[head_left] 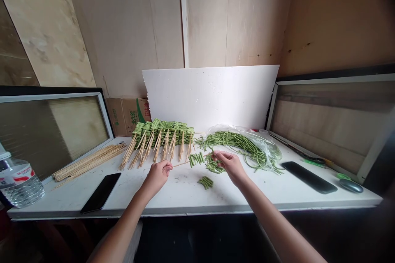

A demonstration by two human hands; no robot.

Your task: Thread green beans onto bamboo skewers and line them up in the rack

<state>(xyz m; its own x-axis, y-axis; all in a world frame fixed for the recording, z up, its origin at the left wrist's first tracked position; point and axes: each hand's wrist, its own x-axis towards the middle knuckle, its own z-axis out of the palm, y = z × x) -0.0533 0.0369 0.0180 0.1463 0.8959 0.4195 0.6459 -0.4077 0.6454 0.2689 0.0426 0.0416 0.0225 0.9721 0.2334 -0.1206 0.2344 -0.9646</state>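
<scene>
My left hand point(159, 174) pinches the near end of a thin bamboo skewer point(180, 164) that carries several short green bean pieces point(196, 158) threaded side by side. My right hand point(230, 164) is closed at the skewer's far end, fingers pinched over a small heap of cut bean pieces point(213, 166). A few more cut pieces point(205, 181) lie on the white table point(173, 197) in front of my hands. Behind them sits a row of finished bean skewers point(160, 135).
Whole long beans point(243, 146) lie on a clear plastic bag at right. Bare skewers point(89, 160) are piled at left. Two black phones point(101, 192) point(309, 176), scissors point(311, 159), a mouse point(350, 185), a water bottle point(17, 185), a cardboard box point(128, 116) and a white board point(212, 96) surround them.
</scene>
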